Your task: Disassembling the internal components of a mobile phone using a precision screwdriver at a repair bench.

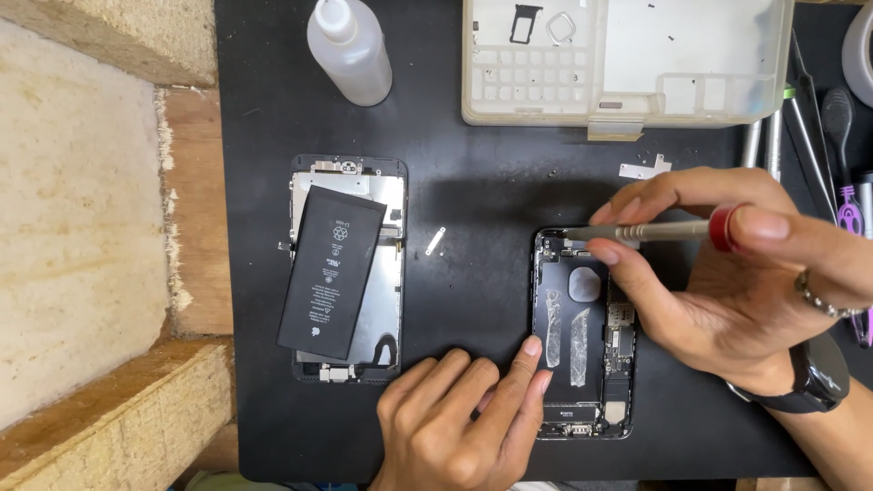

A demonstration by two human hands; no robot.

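Both hands work over the opened black phone body, which lies toward the right half of the black work mat, nearer its front edge. Right hand is closed in a pinch around a slim metal screwdriver with a red cap, its tip at the upper left corner of the phone body. Left hand holds nothing; its fingers are curled, with one fingertip pressed against the body's left edge.

Judging from this, the driver tip could slip off a tiny screw and scratch the board parts beside it, or the body could slide if the steadying finger lifts. A loosened screw could roll off across the dark mat and be lost.

Left of the body lie a small silver bracket and the detached screen panel with a black rectangular battery resting slantwise on it. Along the far edge stand a clear plastic squeeze bottle and a pale plastic parts tray; another metal bracket lies just before it. Spare tools crowd the right edge, close behind the working wrist.
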